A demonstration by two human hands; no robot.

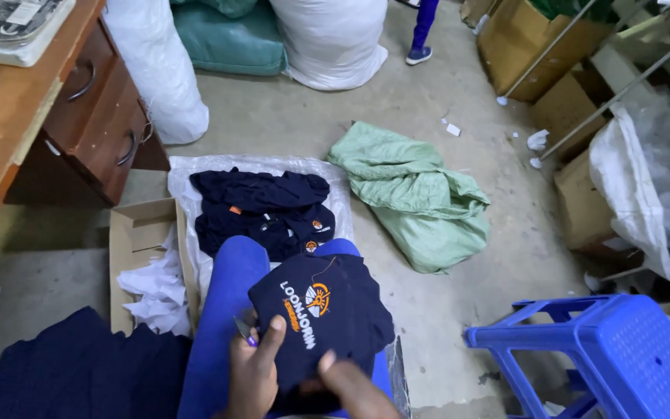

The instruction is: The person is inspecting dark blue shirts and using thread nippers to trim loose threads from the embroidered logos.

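Head view — two hands (304,380) gripping one navy garment (323,318) — left hand (253,368) with one small snipper (243,330).

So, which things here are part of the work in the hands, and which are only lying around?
In the work:
- left hand, with a small cutter
- right hand
- navy garment on the lap
- navy pile on plastic sheet

Lying about:
- green sack
- blue stool
- white sacks
- desk

The folded garment (321,318) is navy with a white and orange printed emblem, resting on bright blue trousers (226,310). A pale green sack (416,198) lies near a blue plastic stool (614,353) on the grey floor (304,109).
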